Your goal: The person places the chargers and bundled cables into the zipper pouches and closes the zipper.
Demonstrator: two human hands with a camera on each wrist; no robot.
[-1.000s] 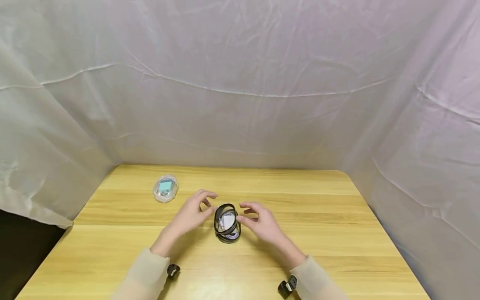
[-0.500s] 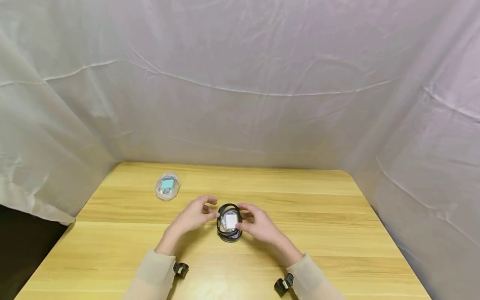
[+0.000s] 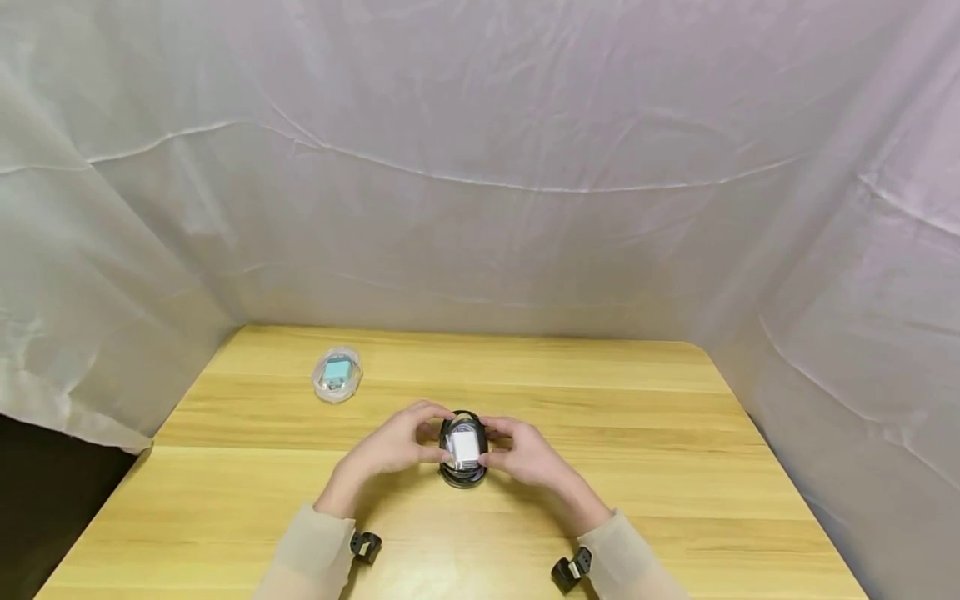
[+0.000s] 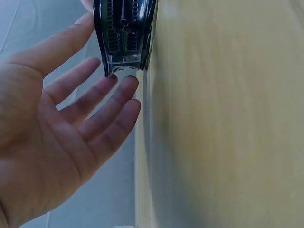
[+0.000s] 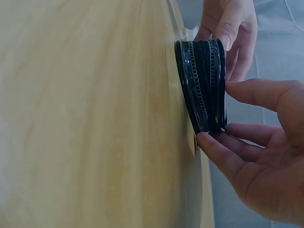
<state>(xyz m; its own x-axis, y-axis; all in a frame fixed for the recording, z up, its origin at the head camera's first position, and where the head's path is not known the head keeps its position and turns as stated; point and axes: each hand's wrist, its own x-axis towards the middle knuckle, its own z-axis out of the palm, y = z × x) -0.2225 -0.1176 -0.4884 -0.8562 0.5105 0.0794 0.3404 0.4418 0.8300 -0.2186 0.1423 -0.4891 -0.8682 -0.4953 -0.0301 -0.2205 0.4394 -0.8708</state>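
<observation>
In the middle of the wooden table lies a small round clear zip pouch (image 3: 463, 480) with black edging. A white charger block (image 3: 466, 447) and a coiled cable show through its top. Along its side, two rows of zipper teeth (image 5: 194, 71) stand apart. My left hand (image 3: 396, 443) holds the pouch from the left, thumb (image 4: 71, 40) at the upper edge and the other fingers curved by its side. From the right, my right hand (image 5: 275, 147) grips it, thumb on the upper rim and fingertips at the lower rim.
Toward the back left of the table (image 3: 600, 500) lies another round clear pouch (image 3: 320, 390) with a pale blue block (image 3: 338, 371) inside. Pale cloth (image 3: 480, 250) hangs behind the table and at both sides.
The pouch's black-rimmed top, raised a second ago, now lies down over the charger and cable. Both hands have come in closer, the left moving right onto the pouch.
</observation>
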